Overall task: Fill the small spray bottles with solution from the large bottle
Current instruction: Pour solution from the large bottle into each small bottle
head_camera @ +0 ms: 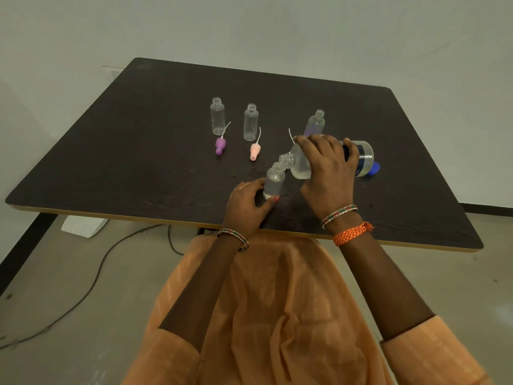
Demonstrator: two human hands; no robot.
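Note:
My right hand [327,168] grips the large clear bottle [301,166], tipped on its side with its open mouth at the neck of a small clear spray bottle [274,180]. That small bottle stands near the table's front edge, and my left hand [247,204] holds its base between thumb and fingers. Three more uncapped small bottles stand further back: one at the left [217,116], one in the middle [251,122], one behind my right hand [315,123]. A purple spray cap [220,145] and a pink spray cap [254,151] lie in front of the first two.
The dark table [138,151] has a light wooden front edge. A blue cap [374,168] lies just right of the large bottle's base. A thin white dip tube [291,136] sticks up behind my right hand. Cables and a white box [83,225] lie on the floor.

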